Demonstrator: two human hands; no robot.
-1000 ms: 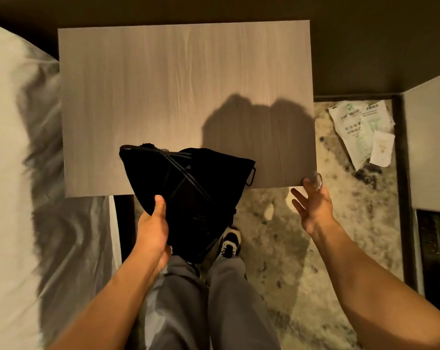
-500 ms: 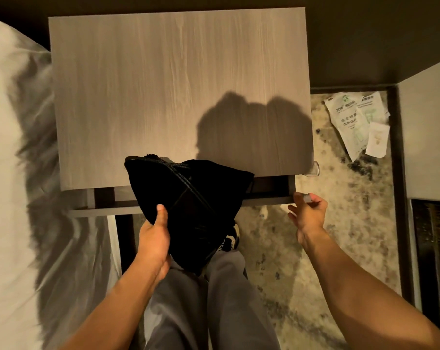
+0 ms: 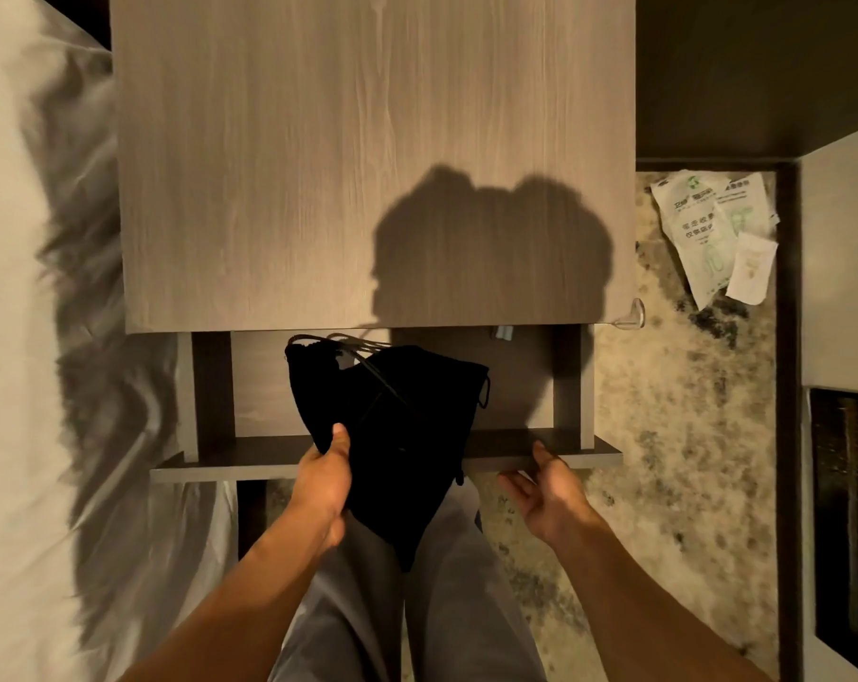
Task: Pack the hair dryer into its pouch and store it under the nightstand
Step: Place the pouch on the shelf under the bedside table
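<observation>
A bedroom, likely a hotel room: rumpled white bedding (image 3: 18, 337) lies left of the grey wood-grain nightstand (image 3: 367, 155), mottled carpet (image 3: 673, 435) right.

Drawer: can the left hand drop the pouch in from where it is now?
Probably yes. The drawer is pulled out and its bare floor shows beside the pouch, which the left hand holds above the opening. The right hand sits at the front edge, fingers relaxed, not across the opening.

Wood-grain nightstand (image 3: 318, 164), drawer (image 3: 269, 455) pulled open below, paper packets (image 3: 712, 228) on mottled floor (image 3: 663, 435)
</observation>
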